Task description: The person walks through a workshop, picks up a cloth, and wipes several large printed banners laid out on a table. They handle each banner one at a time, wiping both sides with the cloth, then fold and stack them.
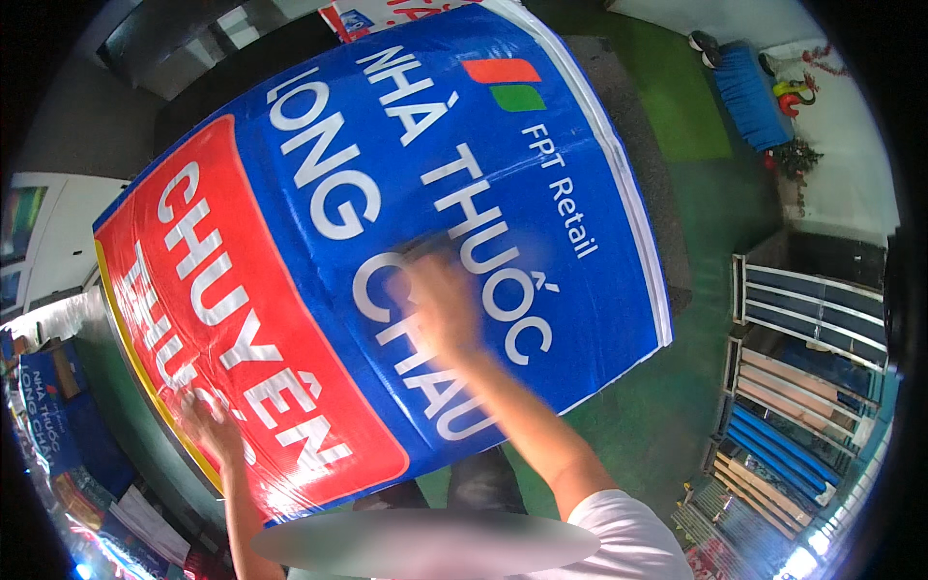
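Note:
A large printed banner sheet (609,319), blue with a red panel, white lettering and an orange-and-green emblem, lies spread out in front of me. My left hand (208,425) rests on the red panel near its yellow edge, fingers spread and laid on the glossy surface. Over the blue part, at the middle of the sheet, my right hand (440,304) is smeared by motion. A dark blur shows at its fingertips; whether it holds something I cannot make out. The right arm reaches across the white letters. Shallow creases run through the blue area.
Metal racks (807,309) holding boards and panels stand at the right. Beyond them, at the upper right, is a small table (754,97) with a blue cloth and ornaments nearby. Another blue printed sheet (68,425) lies at the left. Green floor (715,242) surrounds the banner.

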A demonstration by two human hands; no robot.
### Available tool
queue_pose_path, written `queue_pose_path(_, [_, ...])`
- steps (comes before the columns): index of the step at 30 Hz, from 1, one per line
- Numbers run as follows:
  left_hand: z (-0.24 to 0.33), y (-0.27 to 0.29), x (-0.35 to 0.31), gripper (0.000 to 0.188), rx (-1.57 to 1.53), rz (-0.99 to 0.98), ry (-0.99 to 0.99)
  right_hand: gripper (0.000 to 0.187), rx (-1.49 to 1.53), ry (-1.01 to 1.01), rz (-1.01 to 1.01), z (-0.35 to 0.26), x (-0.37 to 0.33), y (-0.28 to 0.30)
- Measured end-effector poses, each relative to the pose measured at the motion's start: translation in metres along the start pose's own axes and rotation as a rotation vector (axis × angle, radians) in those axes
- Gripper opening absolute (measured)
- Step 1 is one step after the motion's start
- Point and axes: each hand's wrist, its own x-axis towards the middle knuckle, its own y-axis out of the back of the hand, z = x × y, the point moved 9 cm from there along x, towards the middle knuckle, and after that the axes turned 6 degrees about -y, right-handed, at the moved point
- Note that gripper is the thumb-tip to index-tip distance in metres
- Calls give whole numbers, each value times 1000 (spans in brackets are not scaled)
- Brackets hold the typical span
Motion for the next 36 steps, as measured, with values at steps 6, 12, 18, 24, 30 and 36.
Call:
queue_pose_path(6, [226,-10,41,61,-427,-155,-307,37,-76,702,294,-64,89,-26])
queue_pose_path(12, [238,-4,31,54,-298,-43,-357,55,-461,107,687,95,139,155])
queue_pose_path(18, [234,-12,28,52,-304,-47,-377,49,-677,-385,817,195,-77,197])
queue_pose_path(24, [232,-15,29,51,-278,-1,-388,45,40,-132,538,57,-25,77])
queue_pose_path(30, [229,-17,29,48,-374,81,-404,42,31,446,34,-44,-139,-65])
queue_pose_path(36, [228,-22,29,48,-344,128,-399,39,-484,-64,979,207,-132,184])
